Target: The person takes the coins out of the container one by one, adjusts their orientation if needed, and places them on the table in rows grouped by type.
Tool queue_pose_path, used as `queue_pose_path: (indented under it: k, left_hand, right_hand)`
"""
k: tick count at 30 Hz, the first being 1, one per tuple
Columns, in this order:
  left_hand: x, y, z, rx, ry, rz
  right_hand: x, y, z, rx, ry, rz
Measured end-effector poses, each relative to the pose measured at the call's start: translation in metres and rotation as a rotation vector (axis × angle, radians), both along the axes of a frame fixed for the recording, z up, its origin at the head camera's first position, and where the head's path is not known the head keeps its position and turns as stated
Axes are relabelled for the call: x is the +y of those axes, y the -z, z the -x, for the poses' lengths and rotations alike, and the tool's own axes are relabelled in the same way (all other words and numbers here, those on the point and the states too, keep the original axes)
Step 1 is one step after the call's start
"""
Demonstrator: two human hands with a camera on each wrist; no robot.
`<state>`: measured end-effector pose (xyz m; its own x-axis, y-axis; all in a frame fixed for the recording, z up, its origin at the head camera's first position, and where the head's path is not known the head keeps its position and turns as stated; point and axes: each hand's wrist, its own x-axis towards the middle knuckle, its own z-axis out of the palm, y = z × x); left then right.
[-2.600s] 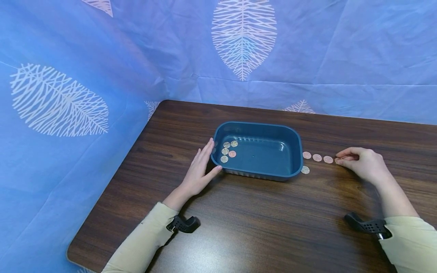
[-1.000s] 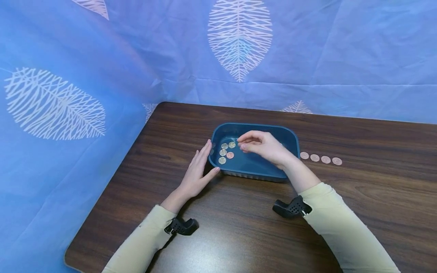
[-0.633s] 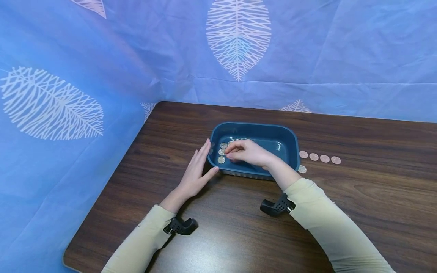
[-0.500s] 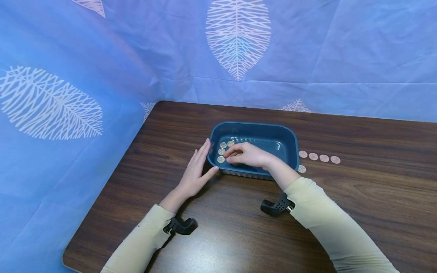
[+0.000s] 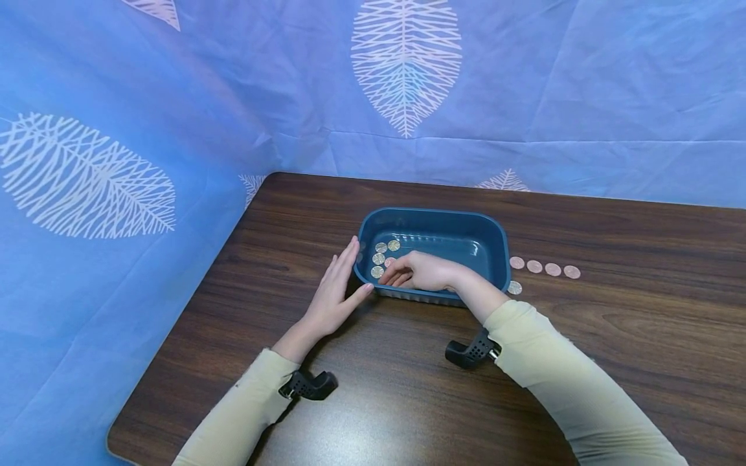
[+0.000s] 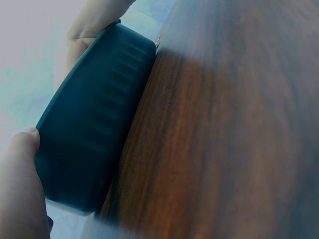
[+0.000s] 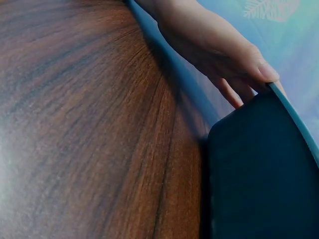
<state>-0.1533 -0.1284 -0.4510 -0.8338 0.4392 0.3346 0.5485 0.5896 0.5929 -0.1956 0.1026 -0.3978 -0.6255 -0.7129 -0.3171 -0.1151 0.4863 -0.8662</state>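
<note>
A dark blue plastic bin [image 5: 460, 217] stands on the table. My left hand [image 5: 332, 301] rests against its left end, fingers straight and thumb at the near corner; in the left wrist view the thumb [image 6: 25, 149] touches the rim. My right hand [image 5: 422, 270] reaches down inside the bin, fingers bent toward the floor by the near wall. I cannot tell whether it still holds a coin, since the fingertips are hidden. Beside them lie a copper coin [image 5: 389, 262] and several silvery coins [image 5: 378, 259]. The right wrist view shows the left hand's thumb [image 7: 266, 72] at the rim.
Right of the bin, a row of copper coins [image 5: 534, 266] lies on the brown wooden table [image 5: 641, 310]. One silvery coin [image 5: 515, 287] lies near the bin's right corner. A blue leaf-patterned cloth [image 5: 524, 77] hangs behind the table.
My right hand moved left from the coin row into the bin with its fingers pinched, then lowered toward the near wall, uncovering the copper coin. The left hand stayed put.
</note>
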Motion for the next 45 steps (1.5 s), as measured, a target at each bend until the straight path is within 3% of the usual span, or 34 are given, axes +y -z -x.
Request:
queue_pose_path:
  k: [4, 11, 17, 21, 24, 32, 45]
  left_hand:
    - [0.0001, -0.0002, 0.0007, -0.002, 0.000, -0.001]
    - [0.0003, -0.0005, 0.0010, -0.003, 0.001, -0.004]
    - [0.0001, -0.0021, 0.0016, -0.008, 0.009, -0.004]
    - [0.0001, -0.0021, 0.0014, -0.021, 0.008, 0.000]
    - [0.0000, -0.0019, 0.0012, -0.027, 0.011, -0.001]
    - [-0.0001, -0.0009, 0.0011, -0.020, 0.010, 0.000]
    - [0.0001, -0.0001, -0.0005, -0.030, 0.005, -0.004]
  right_hand:
    - [0.0002, 0.0002, 0.0007, -0.001, -0.008, -0.010]
    - [0.0016, -0.0004, 0.0017, 0.092, -0.051, 0.014]
    - [-0.0026, -0.0016, 0.0031, 0.167, 0.086, 0.045]
    - [-0.0035, -0.0020, 0.0037, 0.229, 0.201, 0.007]
    - [-0.0036, -0.0016, 0.0038, 0.244, 0.232, -0.028]
    - [-0.0040, 0.0031, 0.0055, 0.282, 0.169, -0.138]
    - [-0.0033, 0.0031, 0.0007, 0.370, 0.188, -0.121]
